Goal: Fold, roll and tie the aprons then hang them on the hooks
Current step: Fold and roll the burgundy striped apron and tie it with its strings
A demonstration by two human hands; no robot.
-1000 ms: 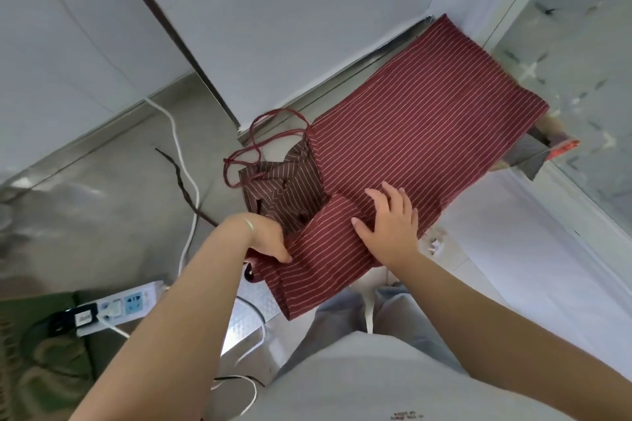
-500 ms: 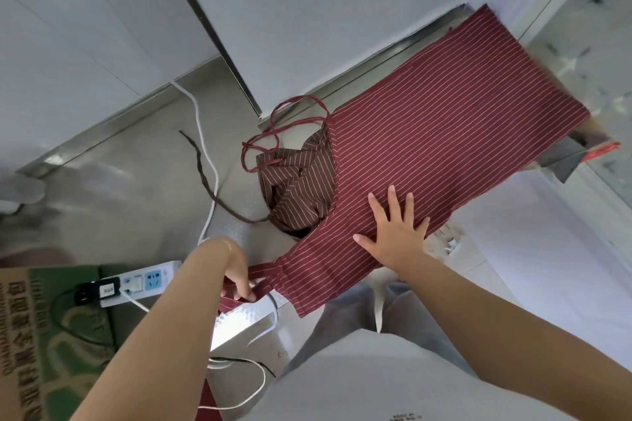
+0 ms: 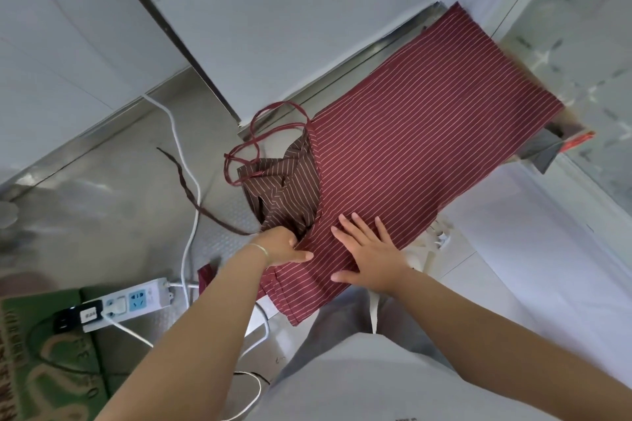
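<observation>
A red apron [image 3: 427,147] with thin white stripes lies folded lengthwise on the steel counter [image 3: 113,202], reaching to the far right corner. A brown striped apron [image 3: 280,188] is crumpled beside its left edge, partly under it. Red strap loops [image 3: 260,133] and a brown strap [image 3: 191,195] trail onto the counter. My left hand [image 3: 284,246] pinches the red apron's left folded edge near its front end. My right hand [image 3: 369,253] lies flat on the red cloth with its fingers spread, just right of the left hand.
A white power strip [image 3: 133,301] with plugs sits at the counter's front left, its white cable [image 3: 184,181] running back to the wall. A green printed box [image 3: 37,359] lies at lower left. White wall panels stand behind; a glass pane [image 3: 588,44] is at right.
My left hand has come up from the counter's front edge to the red apron's left fold and gripped it. My right hand has stayed flat on the cloth.
</observation>
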